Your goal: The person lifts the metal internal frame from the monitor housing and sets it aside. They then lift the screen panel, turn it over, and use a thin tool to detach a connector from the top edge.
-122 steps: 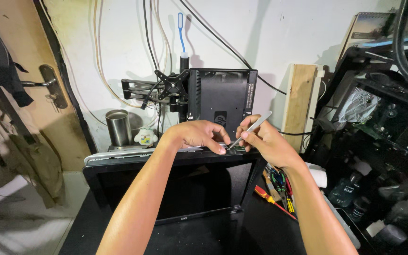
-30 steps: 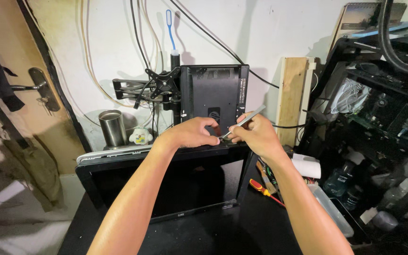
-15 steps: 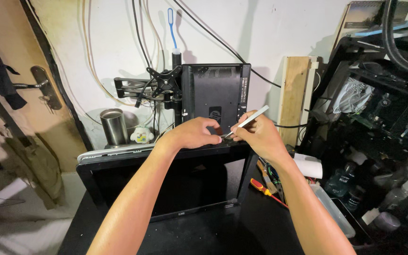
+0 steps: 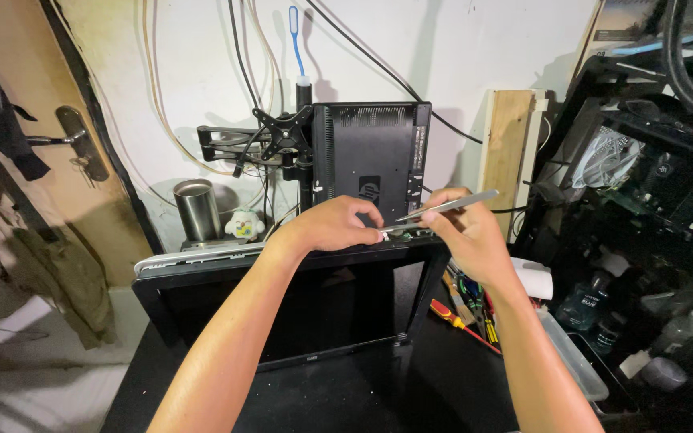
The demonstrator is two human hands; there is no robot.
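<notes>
My right hand pinches metal tweezers, tips at the screen frame's far top edge. My left hand rests curled there, fingertips pinching something small beside the tips.

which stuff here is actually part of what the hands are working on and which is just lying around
In use:
left hand resting on the black panel frame
right hand holding the metal tweezers

Lying about:
steel cup
small toy figure
screwdrivers
wooden board
black monitor back
</notes>
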